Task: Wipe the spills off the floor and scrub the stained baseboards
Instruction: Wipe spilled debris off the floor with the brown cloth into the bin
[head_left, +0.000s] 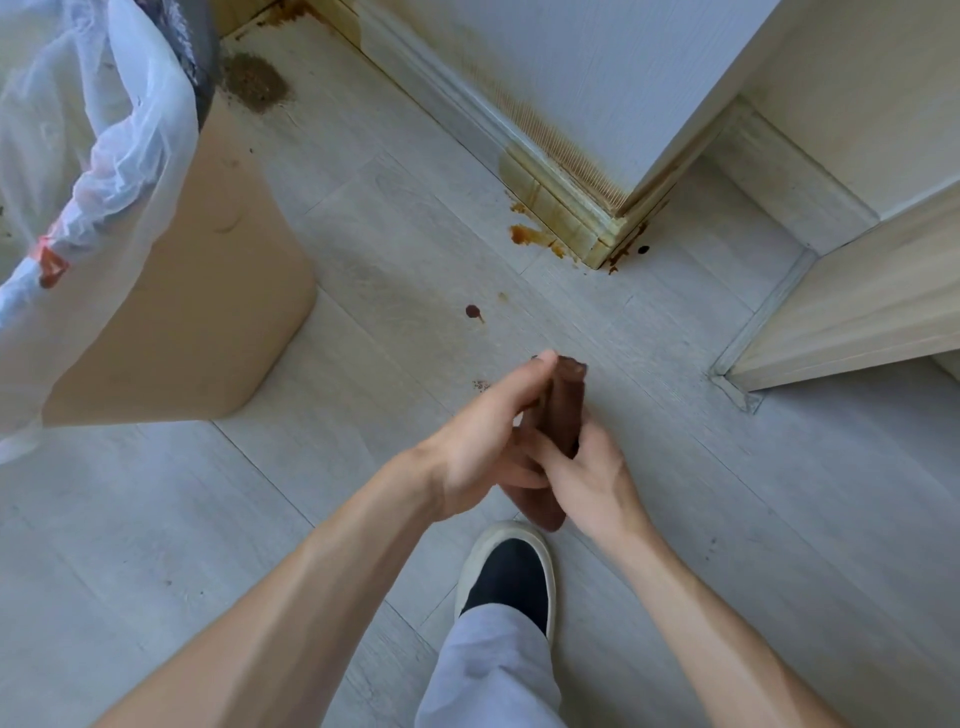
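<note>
Left hand (480, 436): curled round a brown cloth (563, 410), thumb lying up along its rolled upper end; grip clamped on the cloth.
Right hand (587, 473): fingers wrapped over the lower part of the same cloth, grip clamped on it too; the two hands touch, held above the floor in the middle of the scene.
Cloth: dark brown, rolled or folded long, its top end poking out past the left thumb and its bottom end hanging below both hands, just above a shoe (511, 574).
Shoe: black with a white sole, planted on the floor (727, 493), a pale trouser leg (488, 670) above it at the near edge.
Spills: a small dark drop (472, 311) on the floor just beyond the hands; an orange-brown puddle (530, 235) further off, against the baseboard corner; a brown powdery patch (254, 83) far left beside the bin.
Baseboard (550, 202): runs from far left to a corner right of centre, stained yellow-brown along its length, heaviest at the corner.
Bin (182, 291): tan, on the left, lined with a translucent white bag (98, 119) draped over its rim; contents cannot be made out.
Door frame (841, 306): pale wood, on the right, well apart from the hands.
</note>
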